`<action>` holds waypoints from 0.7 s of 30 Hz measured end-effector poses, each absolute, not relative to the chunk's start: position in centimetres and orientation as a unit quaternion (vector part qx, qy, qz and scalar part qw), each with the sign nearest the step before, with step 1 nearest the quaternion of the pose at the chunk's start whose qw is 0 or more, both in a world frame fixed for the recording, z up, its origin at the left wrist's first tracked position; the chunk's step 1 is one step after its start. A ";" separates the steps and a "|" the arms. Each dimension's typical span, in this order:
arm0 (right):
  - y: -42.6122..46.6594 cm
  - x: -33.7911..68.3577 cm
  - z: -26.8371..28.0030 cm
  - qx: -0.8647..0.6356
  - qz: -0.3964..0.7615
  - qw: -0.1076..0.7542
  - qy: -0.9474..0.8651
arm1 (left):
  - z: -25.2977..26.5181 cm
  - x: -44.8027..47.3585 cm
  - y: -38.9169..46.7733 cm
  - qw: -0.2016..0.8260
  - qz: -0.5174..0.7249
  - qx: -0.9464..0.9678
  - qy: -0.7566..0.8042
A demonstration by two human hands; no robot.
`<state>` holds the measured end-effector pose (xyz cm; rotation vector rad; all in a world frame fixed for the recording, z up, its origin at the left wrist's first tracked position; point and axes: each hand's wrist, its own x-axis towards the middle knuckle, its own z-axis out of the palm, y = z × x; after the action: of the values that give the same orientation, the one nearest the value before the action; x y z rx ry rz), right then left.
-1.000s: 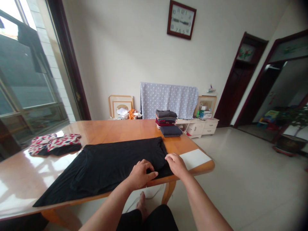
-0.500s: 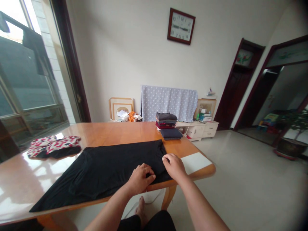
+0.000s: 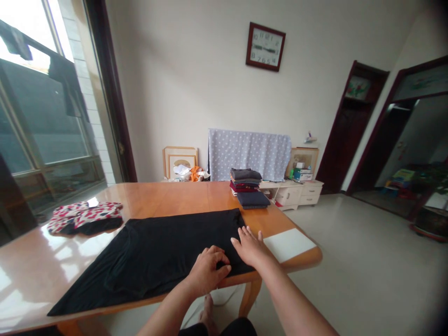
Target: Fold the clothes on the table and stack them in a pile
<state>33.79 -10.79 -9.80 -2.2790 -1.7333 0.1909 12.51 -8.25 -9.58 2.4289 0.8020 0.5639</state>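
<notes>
A black garment [image 3: 168,252] lies spread along the near side of the wooden table, its left end running out to a point by the front edge. At its right end, my right hand [image 3: 250,247] rests flat on the cloth with the fingers spread. Just left of it, my left hand [image 3: 210,268] is bent over the garment's near edge. Its thumb and fingers come together on the cloth there, and the fingertips are partly hidden.
Folded clothes [image 3: 245,182] stand stacked beyond the garment's right end, with a dark folded piece [image 3: 252,199] in front. A patterned garment [image 3: 86,217] lies at the left. A white sheet [image 3: 290,243] lies on the wooden table's [image 3: 168,198] right corner.
My right hand has opened from a pinch at the garment's right end and now lies with fingers spread. That end looks flatter. The left hand has stayed about where it was.
</notes>
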 end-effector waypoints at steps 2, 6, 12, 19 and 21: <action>-9.2 33.5 -9.3 -0.777 0.049 0.161 -0.606 | -9.5 12.5 -8.4 0.260 0.206 0.894 0.301; -6.9 33.2 -9.8 -0.766 0.068 0.151 -0.621 | -9.3 12.4 -8.5 0.269 0.197 0.891 0.307; -6.7 33.8 -11.7 -0.779 0.096 0.110 -0.610 | -9.3 12.1 -8.2 0.281 0.198 0.893 0.292; -4.8 34.3 -12.7 -0.792 0.037 0.101 -0.601 | -9.8 11.9 -8.3 0.298 0.219 0.881 0.293; -4.4 34.6 -13.6 -0.791 0.022 0.098 -0.604 | -10.1 12.0 -8.3 0.310 0.220 0.876 0.296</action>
<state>34.57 -4.36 -13.56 -2.3394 -1.7874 0.0644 11.98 -8.28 -10.11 2.3144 0.7811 0.5816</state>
